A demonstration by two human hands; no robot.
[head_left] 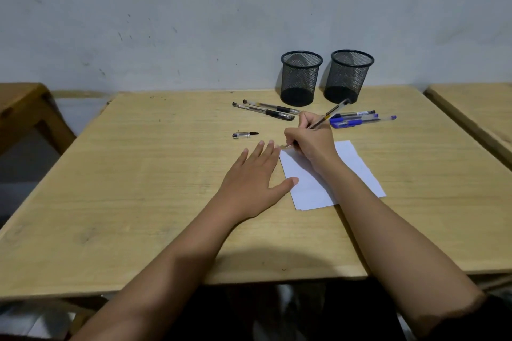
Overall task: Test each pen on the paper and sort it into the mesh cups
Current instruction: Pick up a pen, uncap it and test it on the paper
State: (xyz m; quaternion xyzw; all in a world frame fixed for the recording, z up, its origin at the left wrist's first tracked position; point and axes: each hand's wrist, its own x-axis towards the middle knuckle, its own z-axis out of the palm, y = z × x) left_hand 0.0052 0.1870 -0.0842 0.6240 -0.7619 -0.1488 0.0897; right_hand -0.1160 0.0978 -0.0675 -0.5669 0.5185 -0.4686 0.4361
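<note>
My right hand (pixel 311 144) grips an uncapped clear pen (pixel 331 113), its tip touching the top left corner of the white paper (pixel 357 171). My left hand (pixel 253 180) lies flat and open on the table, thumb on the paper's left edge. The pen's loose cap (pixel 243 134) lies to the left on the table. Two black pens (pixel 266 109) rest in front of the left mesh cup (pixel 300 77). Several blue and black pens (pixel 360 118) lie in front of the right mesh cup (pixel 347 76). Both cups look empty.
The wooden table (pixel 138 174) stands against a grey wall. Another table's edge (pixel 471 108) is at the right, and a wooden bench (pixel 25 111) at the left.
</note>
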